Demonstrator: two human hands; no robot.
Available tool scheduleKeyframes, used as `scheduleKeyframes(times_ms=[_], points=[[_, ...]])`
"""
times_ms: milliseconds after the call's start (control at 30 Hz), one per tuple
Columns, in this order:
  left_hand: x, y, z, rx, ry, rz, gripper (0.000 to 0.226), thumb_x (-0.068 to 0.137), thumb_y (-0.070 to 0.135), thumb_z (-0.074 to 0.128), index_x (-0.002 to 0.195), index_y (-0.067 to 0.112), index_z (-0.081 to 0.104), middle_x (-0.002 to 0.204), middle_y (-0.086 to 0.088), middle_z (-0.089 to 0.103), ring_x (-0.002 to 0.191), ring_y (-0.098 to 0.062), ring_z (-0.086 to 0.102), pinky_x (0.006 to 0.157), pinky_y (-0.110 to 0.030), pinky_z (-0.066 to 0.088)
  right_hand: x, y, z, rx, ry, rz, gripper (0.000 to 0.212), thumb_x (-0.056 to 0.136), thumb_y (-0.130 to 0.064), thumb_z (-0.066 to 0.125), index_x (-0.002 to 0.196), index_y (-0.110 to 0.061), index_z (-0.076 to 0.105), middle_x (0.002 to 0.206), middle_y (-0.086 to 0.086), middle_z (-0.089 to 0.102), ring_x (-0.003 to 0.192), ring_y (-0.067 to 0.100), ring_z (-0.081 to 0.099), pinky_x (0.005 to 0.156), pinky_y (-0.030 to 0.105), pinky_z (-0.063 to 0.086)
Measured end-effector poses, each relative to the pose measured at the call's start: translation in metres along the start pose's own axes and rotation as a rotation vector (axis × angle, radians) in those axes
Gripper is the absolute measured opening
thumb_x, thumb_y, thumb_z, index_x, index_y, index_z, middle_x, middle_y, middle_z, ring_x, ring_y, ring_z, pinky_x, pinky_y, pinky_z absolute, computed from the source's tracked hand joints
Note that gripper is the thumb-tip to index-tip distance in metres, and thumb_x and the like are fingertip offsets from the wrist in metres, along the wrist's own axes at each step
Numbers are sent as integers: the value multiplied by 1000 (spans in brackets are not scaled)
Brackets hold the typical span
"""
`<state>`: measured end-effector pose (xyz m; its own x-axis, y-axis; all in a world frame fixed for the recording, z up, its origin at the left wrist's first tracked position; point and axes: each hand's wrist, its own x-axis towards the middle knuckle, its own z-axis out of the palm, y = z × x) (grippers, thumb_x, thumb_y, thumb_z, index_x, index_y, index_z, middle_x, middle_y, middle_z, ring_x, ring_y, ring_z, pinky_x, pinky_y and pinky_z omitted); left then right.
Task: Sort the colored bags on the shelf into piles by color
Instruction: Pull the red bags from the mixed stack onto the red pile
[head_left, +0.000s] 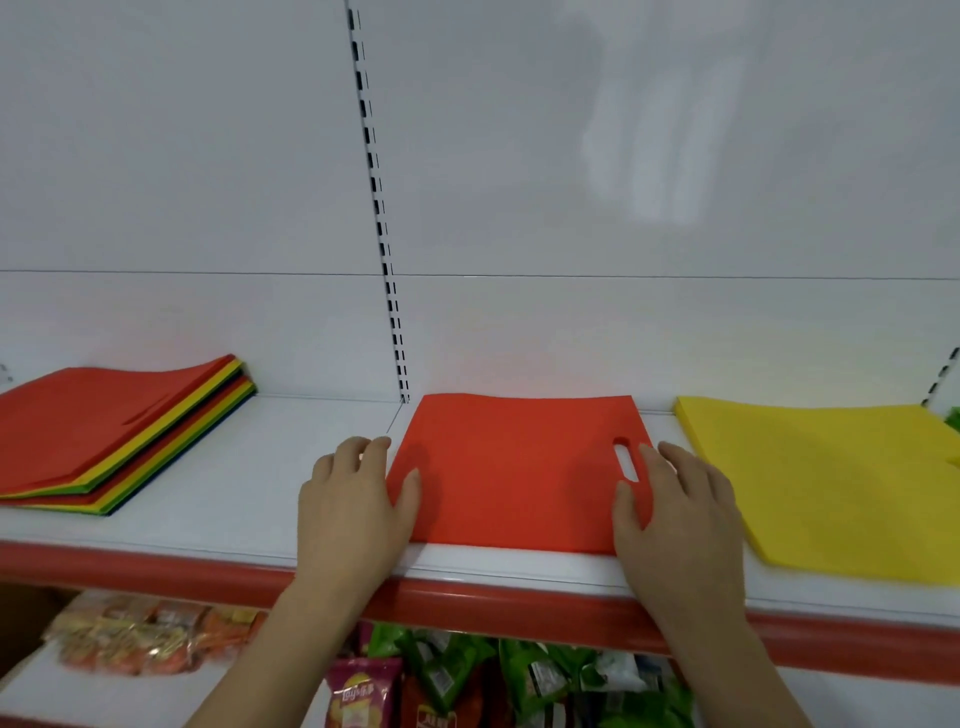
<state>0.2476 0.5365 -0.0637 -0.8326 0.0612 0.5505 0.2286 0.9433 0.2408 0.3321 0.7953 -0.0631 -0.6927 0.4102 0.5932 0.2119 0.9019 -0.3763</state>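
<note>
**Red bag squared up on shelf, mid-sort**

Head view: I see the left hand (358, 499) and right hand (675, 504) flat on either side edge of the red bag (514, 473), fingers relaxed, nothing gripped; prob. aligning it to start the red pile at shelf (218, 499) centre. Yellow pile (831, 483) sits just to its right, apart. Unsorted mixed stack (104, 436) at far left, w/ red on top. Snack packets (467, 675) below.

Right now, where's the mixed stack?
Head view: the mixed stack lies at the far left of the shelf, left of the red bag under both hands.
</note>
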Motion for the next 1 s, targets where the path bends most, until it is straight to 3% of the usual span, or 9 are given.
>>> scheduleKeyframes(times_ms=[267,367,433,867,1000], points=[[-18,-32,-34,-82,94,-20,46,91,44,47,127,17,59,125,-3,60,114,-26,53,92,-44,47,-17,-57,1,166,29,-147,45,92,-32,51,131,-11,58,132,9,57,125,28,46,107,49,40],[-25,-56,-46,-118,127,-49,43,92,42,48,127,18,58,125,-2,60,116,-23,52,94,-43,46,-23,-84,3,193,12,-211,47,91,-34,49,131,-12,59,133,7,56,125,27,47,111,38,30],[-29,-76,-55,-130,132,-55,44,91,43,47,127,19,58,125,-1,59,116,-21,51,95,-41,46,-31,-107,5,215,-1,-243,47,91,-34,50,131,-11,58,133,6,56,125,26,46,109,39,33],[-54,-259,-121,-112,146,-94,42,91,36,60,128,17,59,127,0,57,118,-21,49,97,-41,45,-108,-292,29,303,-53,-345,41,93,-29,57,131,-14,58,131,2,57,125,18,43,105,32,32],[-57,-313,-129,-76,121,-140,45,93,42,52,130,18,57,130,-1,57,122,-22,48,98,-41,45,-123,-338,43,285,-106,-323,44,91,-30,62,132,-16,57,136,1,54,128,19,43,105,33,33]])
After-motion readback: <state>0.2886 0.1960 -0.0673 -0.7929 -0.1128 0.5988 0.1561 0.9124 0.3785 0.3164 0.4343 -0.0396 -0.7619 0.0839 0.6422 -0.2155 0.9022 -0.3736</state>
